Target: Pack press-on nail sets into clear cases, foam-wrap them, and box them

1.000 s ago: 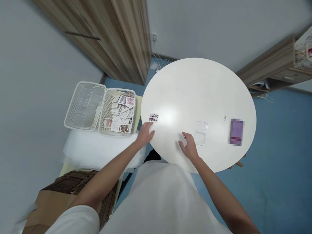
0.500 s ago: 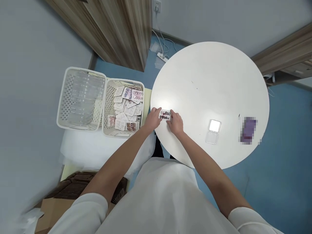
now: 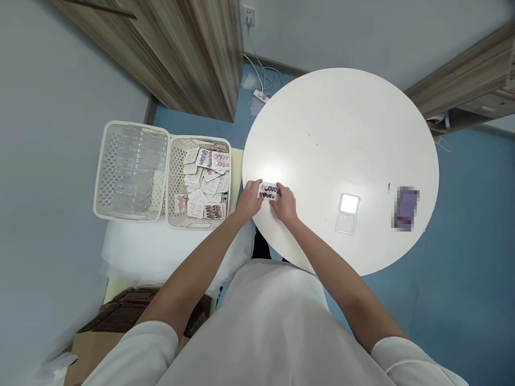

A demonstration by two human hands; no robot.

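Observation:
A small white card with rows of dark, shiny nail-shaped pieces (image 3: 268, 191) is held between both hands at the left edge of the round white table (image 3: 341, 123). My left hand (image 3: 250, 199) pinches its left side. At the card's right side, my right hand (image 3: 285, 205) grips it with thumb and fingers. An open clear plastic case (image 3: 346, 223) with a bright white square in its upper half lies on the table to the right of my hands.
Left of the table, one white basket (image 3: 198, 219) holds many similar cards and another (image 3: 105, 177) holds stacked clear cases. A blurred purple object (image 3: 406, 208) lies at the table's right. A power strip (image 3: 260, 96) sits on the floor behind.
The view has shifted slightly, so the table and case appear a little further left. Both hands keep their hold on the card.

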